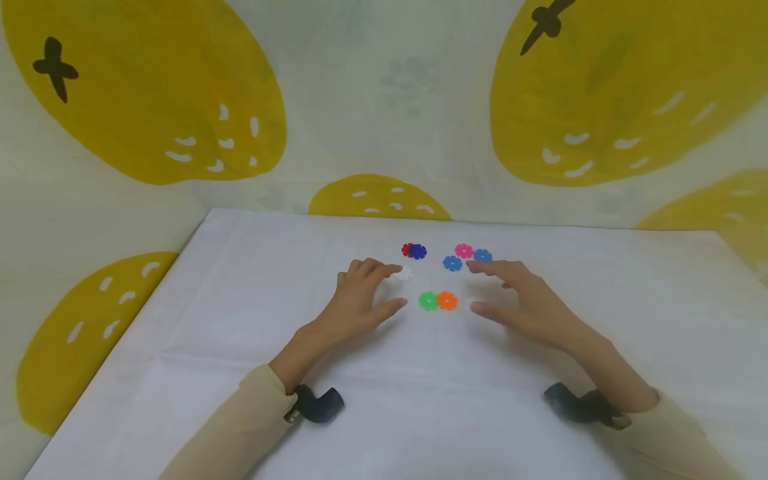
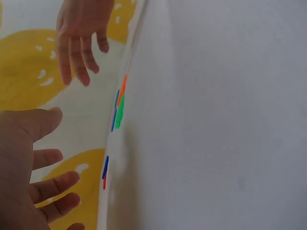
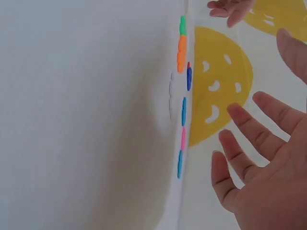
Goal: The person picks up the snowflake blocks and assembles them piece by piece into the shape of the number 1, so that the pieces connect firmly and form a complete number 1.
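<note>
Several flat notched plastic discs lie on the white tabletop. A green disc (image 1: pixel 429 301) and an orange disc (image 1: pixel 447 301) sit side by side between the hands. My left hand (image 1: pixel 360 300) hovers with spread fingers, its index fingertip overlapping a white disc (image 1: pixel 405 273) in the head view. Opposite it, my right hand (image 1: pixel 525 303) also has its fingers extended, nothing between them. Near its index fingertip are a blue disc (image 1: pixel 453 263), a pink disc (image 1: pixel 464 251) and another blue disc (image 1: pixel 483 256). A second white disc (image 3: pixel 171 96) shows edge-on in the right wrist view.
Farther back, a red disc (image 1: pixel 408 250) is partly covered by a dark blue disc (image 1: pixel 418 251). Behind the table (image 1: pixel 240 267) rises a pale cloth with yellow fruit shapes. A black curved device (image 1: pixel 324 405) is fixed at the left wrist, a similar device (image 1: pixel 570 403) at the right.
</note>
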Demonstrator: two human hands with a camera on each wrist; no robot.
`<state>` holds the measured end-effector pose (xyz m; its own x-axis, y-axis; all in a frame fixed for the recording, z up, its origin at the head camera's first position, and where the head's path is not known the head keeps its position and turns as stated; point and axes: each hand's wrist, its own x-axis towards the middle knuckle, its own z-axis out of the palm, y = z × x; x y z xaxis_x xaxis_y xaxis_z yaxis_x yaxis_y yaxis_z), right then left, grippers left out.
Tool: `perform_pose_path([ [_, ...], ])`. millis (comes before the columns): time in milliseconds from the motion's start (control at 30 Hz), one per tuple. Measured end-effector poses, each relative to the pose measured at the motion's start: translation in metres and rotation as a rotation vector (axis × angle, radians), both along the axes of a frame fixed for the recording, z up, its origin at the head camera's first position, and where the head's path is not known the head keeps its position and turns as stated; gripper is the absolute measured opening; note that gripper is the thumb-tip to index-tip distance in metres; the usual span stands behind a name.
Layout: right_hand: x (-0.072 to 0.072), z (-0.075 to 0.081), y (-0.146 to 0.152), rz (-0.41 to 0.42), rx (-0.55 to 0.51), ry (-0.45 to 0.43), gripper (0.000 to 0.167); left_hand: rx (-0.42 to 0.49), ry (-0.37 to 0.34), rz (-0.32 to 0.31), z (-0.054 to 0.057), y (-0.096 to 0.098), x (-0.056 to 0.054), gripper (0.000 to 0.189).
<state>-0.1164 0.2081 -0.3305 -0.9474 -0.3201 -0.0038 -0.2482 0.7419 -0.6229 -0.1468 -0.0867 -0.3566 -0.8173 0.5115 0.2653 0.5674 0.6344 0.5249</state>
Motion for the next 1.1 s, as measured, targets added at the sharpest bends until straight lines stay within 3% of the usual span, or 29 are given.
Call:
perform_pose_path([
  [300, -0.016, -0.014, -0.015, 0.004, -0.065, -0.013, 0.051, 0.035, -0.228, -0.011, -0.001, 0.026, -0.003, 0.045],
  [400, -0.021, -0.019, -0.017, 0.008, -0.093, -0.002, 0.049, 0.055, -0.258, -0.029, -0.004, 0.033, -0.005, 0.043],
  [600, -0.024, -0.039, -0.024, -0.036, -0.080, 0.001, 0.042, 0.067, -0.200, -0.060, -0.014, 0.040, -0.005, 0.043],
  [700, -0.023, -0.045, -0.026, -0.035, -0.045, 0.016, 0.042, 0.030, -0.175, -0.031, -0.018, 0.042, -0.003, 0.044],
  [900, -0.023, -0.044, -0.032, 0.008, -0.015, 0.076, 0.040, -0.074, -0.084, 0.017, -0.026, 0.045, -0.003, 0.042],
  [1100, -0.023, -0.042, -0.032, 0.021, 0.042, 0.092, 0.039, -0.081, -0.020, 0.010, -0.029, 0.048, -0.002, 0.033],
])
